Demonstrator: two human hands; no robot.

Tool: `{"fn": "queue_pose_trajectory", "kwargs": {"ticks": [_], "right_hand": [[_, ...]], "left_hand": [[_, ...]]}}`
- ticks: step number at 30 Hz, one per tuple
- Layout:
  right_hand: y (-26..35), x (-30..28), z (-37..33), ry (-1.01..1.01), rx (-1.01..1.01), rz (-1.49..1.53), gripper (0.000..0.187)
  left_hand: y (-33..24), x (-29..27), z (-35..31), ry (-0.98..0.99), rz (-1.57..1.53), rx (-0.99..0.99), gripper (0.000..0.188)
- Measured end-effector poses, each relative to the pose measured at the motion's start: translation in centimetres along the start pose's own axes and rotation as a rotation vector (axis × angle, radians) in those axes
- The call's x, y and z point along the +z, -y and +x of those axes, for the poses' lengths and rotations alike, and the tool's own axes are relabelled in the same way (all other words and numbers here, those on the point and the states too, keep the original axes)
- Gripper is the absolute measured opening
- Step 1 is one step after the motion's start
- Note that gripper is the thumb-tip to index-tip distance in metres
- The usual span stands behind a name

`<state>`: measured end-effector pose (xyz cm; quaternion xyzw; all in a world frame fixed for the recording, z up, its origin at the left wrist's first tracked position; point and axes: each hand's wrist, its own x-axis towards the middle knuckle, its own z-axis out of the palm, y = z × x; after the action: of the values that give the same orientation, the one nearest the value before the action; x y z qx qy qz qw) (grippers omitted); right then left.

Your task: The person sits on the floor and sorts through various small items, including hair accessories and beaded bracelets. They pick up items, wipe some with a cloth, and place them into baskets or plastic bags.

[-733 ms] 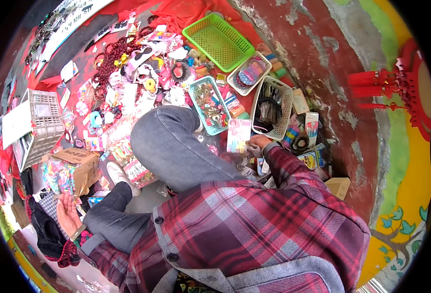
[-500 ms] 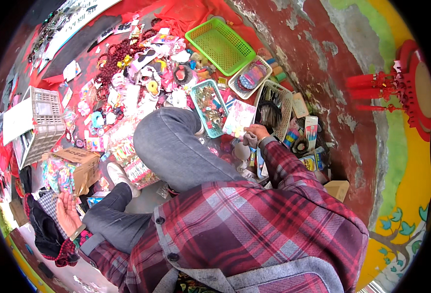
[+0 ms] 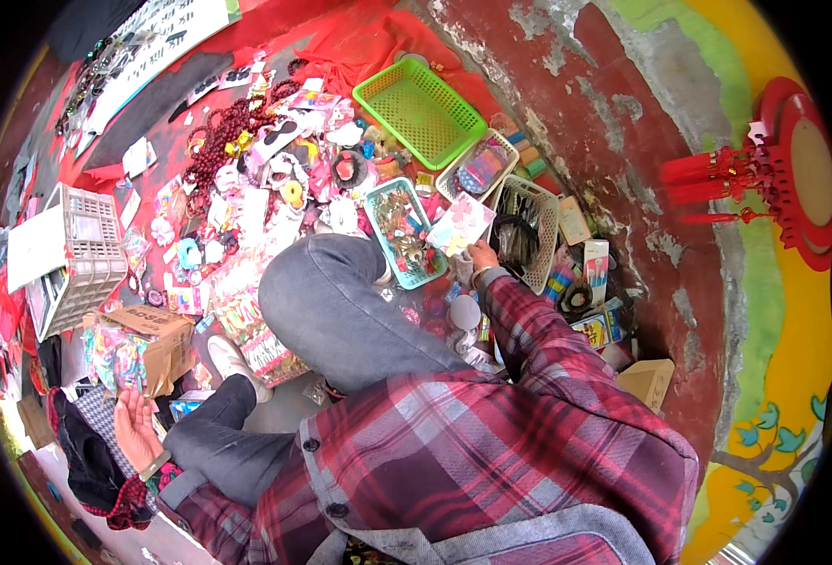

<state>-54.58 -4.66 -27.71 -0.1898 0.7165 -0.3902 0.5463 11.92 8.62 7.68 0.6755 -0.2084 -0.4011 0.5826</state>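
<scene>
My right hand (image 3: 481, 256) is closed on the lower corner of a white card (image 3: 460, 224) printed in pink and yellow. That card tilts over the right rim of a light-blue basket (image 3: 389, 222), which holds small trinkets. A soft greyish piece hangs just under these fingers, too small to identify. Away to the left, my left hand (image 3: 136, 429) is raised with its fingers apart and nothing in it. Nearest to it are a bag of colourful small items (image 3: 119, 356) and a cardboard box (image 3: 166, 344). The right fingertips are partly hidden by the card.
Hair accessories and red bead strings (image 3: 223, 132) cover the red cloth ahead. A green basket (image 3: 420, 113), a white basket of dark hair ties (image 3: 526, 226) and a smaller white basket (image 3: 480, 165) stand near the peeling wall. At left is a grey crate (image 3: 81, 250).
My right hand has shifted slightly left and up with the card, which now sits closer to the light-blue basket. The left hand stays open, a little lower. The whole view has shifted slightly.
</scene>
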Motion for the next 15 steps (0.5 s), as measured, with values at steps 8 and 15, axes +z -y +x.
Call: {"fn": "queue_pose_trajectory", "kwargs": {"ticks": [8, 15], "right_hand": [[0.3, -8.6, 14.8, -0.126, -0.482, -1.328, 0.030], [14.8, -1.1, 8.3, -0.262, -0.066, -1.249, 0.048]], "left_hand": [[1.7, 1.4, 2.0, 0.030, 0.001, -0.054, 0.037], [-0.6, 0.1, -0.1, -0.047, 0.074, -0.038, 0.036]]}}
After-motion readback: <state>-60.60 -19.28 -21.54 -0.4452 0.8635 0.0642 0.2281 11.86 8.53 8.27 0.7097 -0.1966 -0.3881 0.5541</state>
